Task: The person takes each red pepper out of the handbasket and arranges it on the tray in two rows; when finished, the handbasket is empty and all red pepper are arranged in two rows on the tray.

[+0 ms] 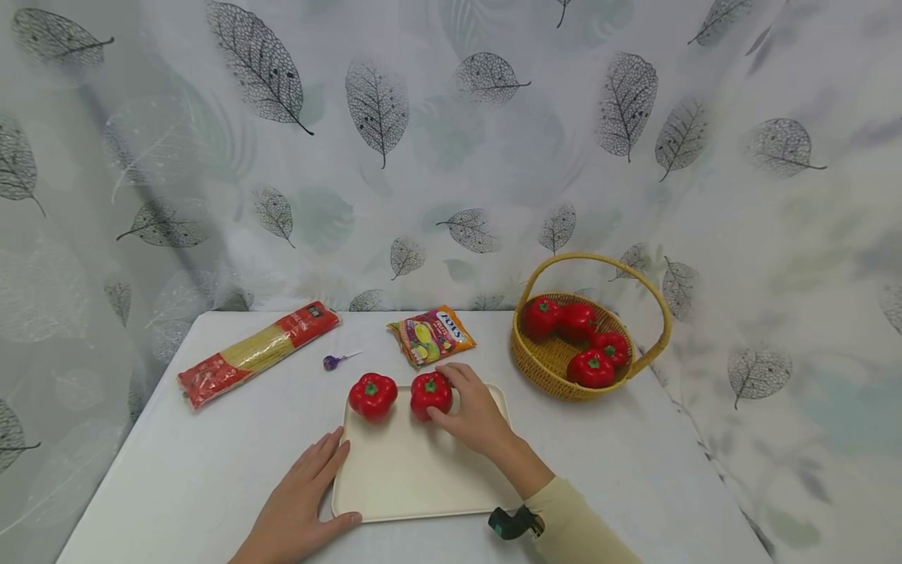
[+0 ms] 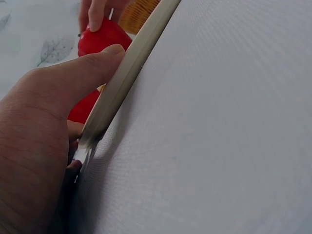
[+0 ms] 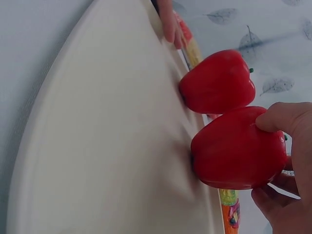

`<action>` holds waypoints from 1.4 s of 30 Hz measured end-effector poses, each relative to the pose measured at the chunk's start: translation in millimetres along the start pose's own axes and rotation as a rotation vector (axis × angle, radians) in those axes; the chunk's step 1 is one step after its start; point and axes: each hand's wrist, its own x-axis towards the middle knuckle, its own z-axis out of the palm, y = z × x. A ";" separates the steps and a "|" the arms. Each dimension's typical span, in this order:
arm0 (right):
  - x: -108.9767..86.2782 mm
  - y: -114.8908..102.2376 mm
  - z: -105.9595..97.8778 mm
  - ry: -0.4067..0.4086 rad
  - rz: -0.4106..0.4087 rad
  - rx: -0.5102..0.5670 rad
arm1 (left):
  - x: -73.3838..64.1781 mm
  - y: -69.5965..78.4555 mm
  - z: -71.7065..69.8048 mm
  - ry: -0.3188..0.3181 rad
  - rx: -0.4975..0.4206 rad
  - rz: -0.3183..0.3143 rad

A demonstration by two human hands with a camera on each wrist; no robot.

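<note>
My right hand grips a red bell pepper at the far side of a cream tray, thumb on one side and fingers round the other. In the right wrist view this pepper stands on the tray. To its left on the tray is a second red bell pepper. My left hand lies at the tray's near left corner, fingers extended along the left side and thumb touching the near rim. The left wrist view has the thumb against the tray's edge.
A wicker basket with a tall handle holds several red bell peppers at the right. Behind the tray lies an orange candy bag. Farther left are a lollipop and a red-and-yellow noodle packet. A leaf-patterned curtain hangs behind the white table.
</note>
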 end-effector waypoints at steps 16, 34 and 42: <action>-0.2 1.5 0.4 0.012 -0.021 -0.009 | -0.1 -0.1 1.3 0.020 0.010 -0.008; -2.1 -7.2 -3.4 -0.005 -0.013 0.003 | 1.3 -1.8 1.9 0.008 0.003 -0.012; -3.7 -7.8 -6.2 0.005 0.024 -0.010 | 0.8 -0.9 1.0 -0.002 -0.017 -0.021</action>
